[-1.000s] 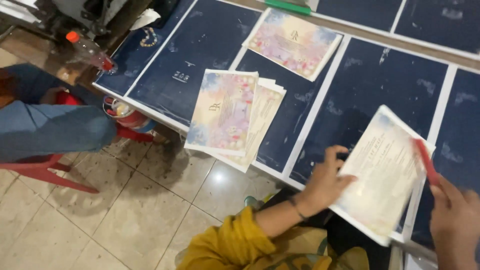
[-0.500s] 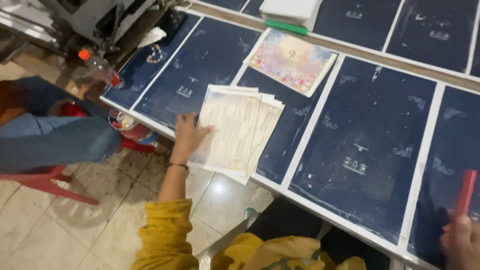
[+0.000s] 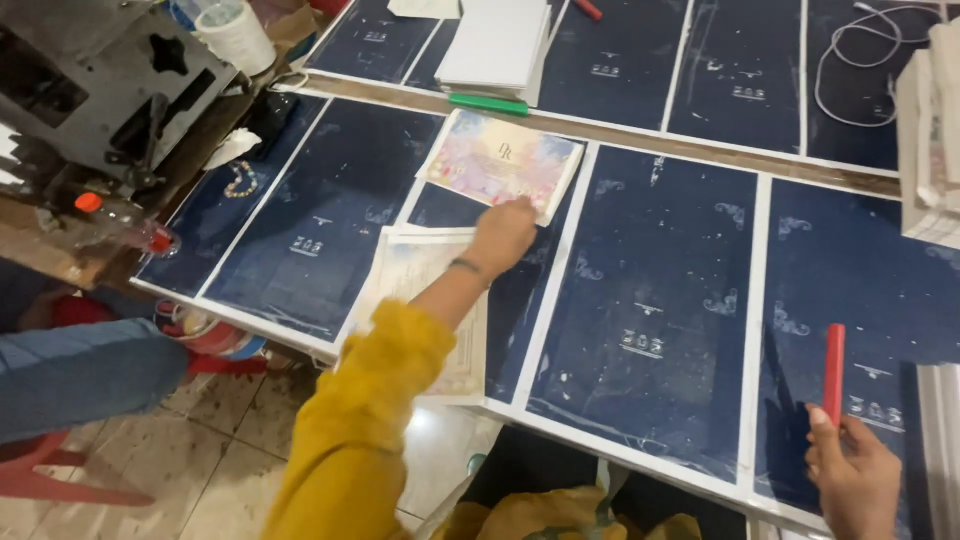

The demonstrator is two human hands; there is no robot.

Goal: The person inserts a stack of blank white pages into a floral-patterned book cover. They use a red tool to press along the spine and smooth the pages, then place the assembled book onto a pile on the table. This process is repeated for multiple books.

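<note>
Reach step: left hand (image 3: 503,232), arm in yellow sleeve (image 3: 365,400) stretched out, fingers curled down on the near edge of the floral card (image 3: 500,160), touching it; whether it pinches yet, cannot tell. Card lies flat on the dark blue sheets (image 3: 650,300), just past the pale stack (image 3: 420,280) under the forearm. Right hand (image 3: 855,475) closed round a red stick (image 3: 833,372), held upright near the table edge. Next move likely needs a firm pinch on the card's edge, then a clean lift.

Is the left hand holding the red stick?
No, the left hand rests on the pastel floral card; the right hand holds the flat red stick.
</note>
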